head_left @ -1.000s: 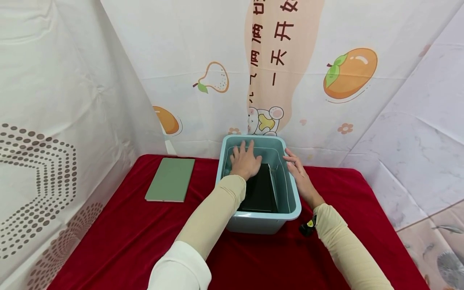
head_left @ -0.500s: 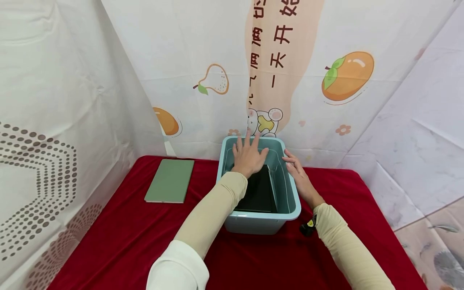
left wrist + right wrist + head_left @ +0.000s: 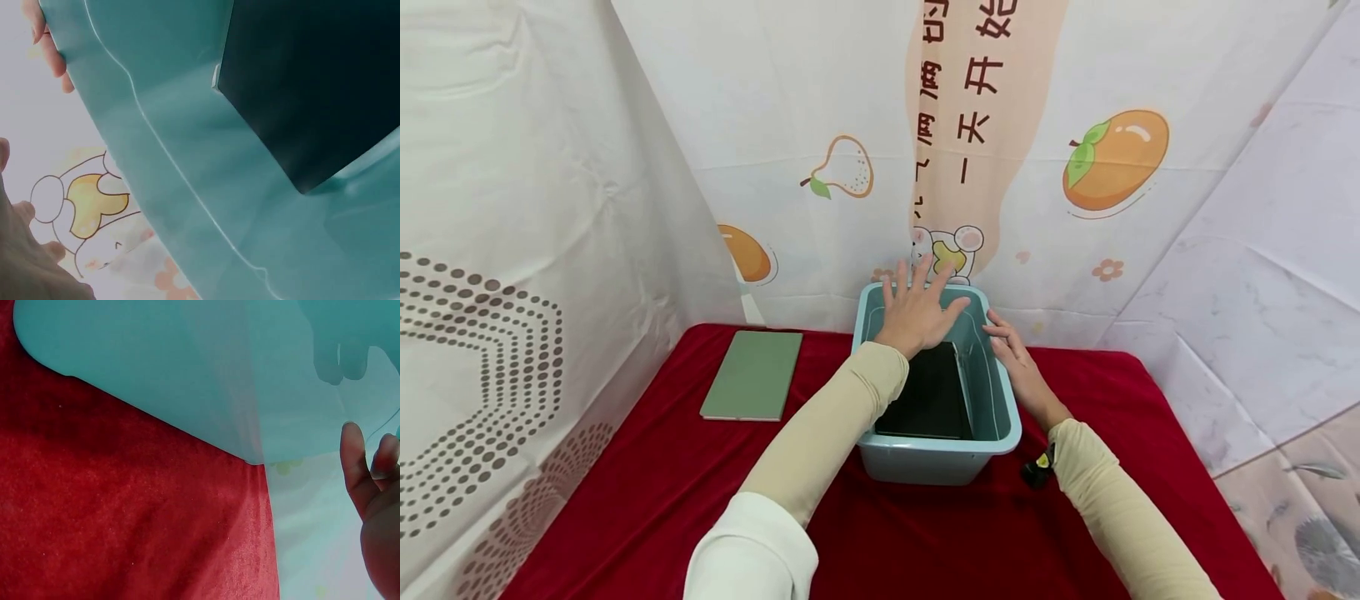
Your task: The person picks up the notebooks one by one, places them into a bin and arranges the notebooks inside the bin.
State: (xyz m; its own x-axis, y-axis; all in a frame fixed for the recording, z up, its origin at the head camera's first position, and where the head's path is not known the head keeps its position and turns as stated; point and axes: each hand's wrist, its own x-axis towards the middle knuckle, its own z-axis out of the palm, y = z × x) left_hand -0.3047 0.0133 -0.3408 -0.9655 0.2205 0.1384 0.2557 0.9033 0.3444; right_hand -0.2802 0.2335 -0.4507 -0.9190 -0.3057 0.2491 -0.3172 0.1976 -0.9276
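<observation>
A light blue plastic bin (image 3: pixel 942 447) stands in the middle of the table. In it lies a flat black rectangular thing (image 3: pixel 927 400), perhaps a notebook, with a pale edge along its right side; the left wrist view shows its dark corner (image 3: pixel 300 125) close up. My left hand (image 3: pixel 917 315) hovers over the bin's far left part, fingers spread, holding nothing. At the bin's right rim rests my right hand (image 3: pixel 1022 367), its fingers extended along the outer edge; the right wrist view shows the fingers (image 3: pixel 354 456) beside the bin's wall.
A green notebook (image 3: pixel 754 375) lies left of the bin on the red cloth (image 3: pixel 647 500) covering the table. Printed white curtains (image 3: pixel 760 100) hang close behind the table and at both sides. A small black device (image 3: pixel 1036 473) is on the right wrist.
My left hand has risen from inside the bin to above it, its fingers spreading wider. The black thing shows more of its left side. My right hand stays at the rim.
</observation>
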